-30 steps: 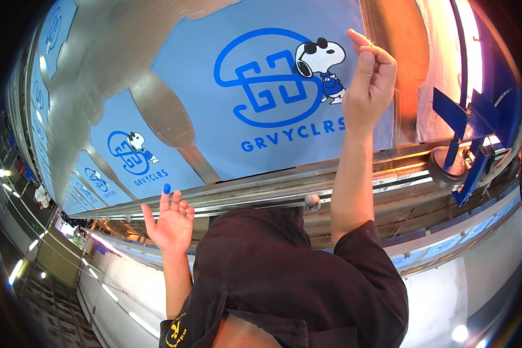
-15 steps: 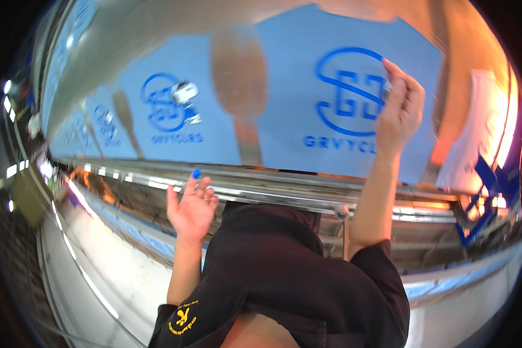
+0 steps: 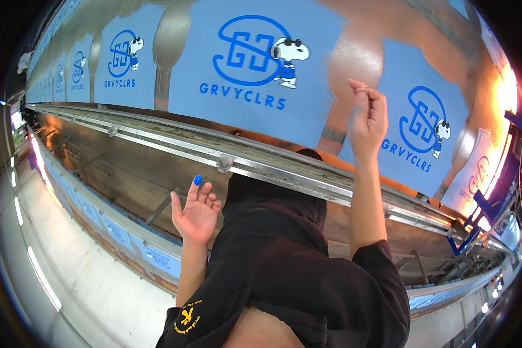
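The left hand [image 3: 196, 217] is open, its grip empty. The right hand's [image 3: 369, 124] grip is curled; I can't tell if it holds something. Past a metal rail [image 3: 168, 145], the shiny worktop [image 3: 358, 61] carries a flat blue cloth [image 3: 255, 69] with a white cartoon dog [image 3: 293, 52]. Long lights [image 3: 43, 279] shine away to the left.

You have a bright scene overall, with orange-white glare [image 3: 509, 87] washing out detail between two and three o'clock. The glossy brown-silver metal tabletop [image 3: 358, 52] at one o'clock throws back warm sheen. Your large light-blue flat fabric panel [image 3: 252, 95] toward twelve is evenly lit, its print crisp. At six, your black cloth shirt [image 3: 296, 249] sinks into shadow. White tubular strip lamps [image 3: 43, 278] at eight shine hard. Fisheye distortion bows straight edges near your dark, purple-fringed rim.
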Demonstrator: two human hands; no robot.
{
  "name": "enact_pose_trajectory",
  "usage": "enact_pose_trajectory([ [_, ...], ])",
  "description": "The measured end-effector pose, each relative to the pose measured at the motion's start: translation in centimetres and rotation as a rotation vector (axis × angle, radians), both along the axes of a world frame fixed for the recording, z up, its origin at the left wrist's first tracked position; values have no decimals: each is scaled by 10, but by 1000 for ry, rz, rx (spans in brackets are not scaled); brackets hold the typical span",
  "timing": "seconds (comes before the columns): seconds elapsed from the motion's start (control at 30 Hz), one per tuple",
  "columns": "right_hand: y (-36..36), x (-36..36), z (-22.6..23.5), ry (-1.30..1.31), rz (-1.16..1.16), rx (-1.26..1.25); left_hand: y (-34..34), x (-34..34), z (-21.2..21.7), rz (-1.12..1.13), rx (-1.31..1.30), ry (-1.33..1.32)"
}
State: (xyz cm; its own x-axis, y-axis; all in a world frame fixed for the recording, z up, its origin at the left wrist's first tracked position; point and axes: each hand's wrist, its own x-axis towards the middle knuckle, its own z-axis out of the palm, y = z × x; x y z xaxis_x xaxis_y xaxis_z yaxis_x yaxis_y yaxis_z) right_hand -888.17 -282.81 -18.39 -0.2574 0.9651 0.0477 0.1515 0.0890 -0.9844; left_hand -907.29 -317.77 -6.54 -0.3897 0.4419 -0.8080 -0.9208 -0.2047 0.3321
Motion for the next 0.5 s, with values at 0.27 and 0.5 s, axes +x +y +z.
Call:
enact_pose_trajectory([
  [0.27,-82,-99,-6,-148,-266,24,-129,-132,-22,18,46,97],
  [0.5,-130,-136,-2,-275,-450,-142,-139,-235,-15,-46,-14,152],
])
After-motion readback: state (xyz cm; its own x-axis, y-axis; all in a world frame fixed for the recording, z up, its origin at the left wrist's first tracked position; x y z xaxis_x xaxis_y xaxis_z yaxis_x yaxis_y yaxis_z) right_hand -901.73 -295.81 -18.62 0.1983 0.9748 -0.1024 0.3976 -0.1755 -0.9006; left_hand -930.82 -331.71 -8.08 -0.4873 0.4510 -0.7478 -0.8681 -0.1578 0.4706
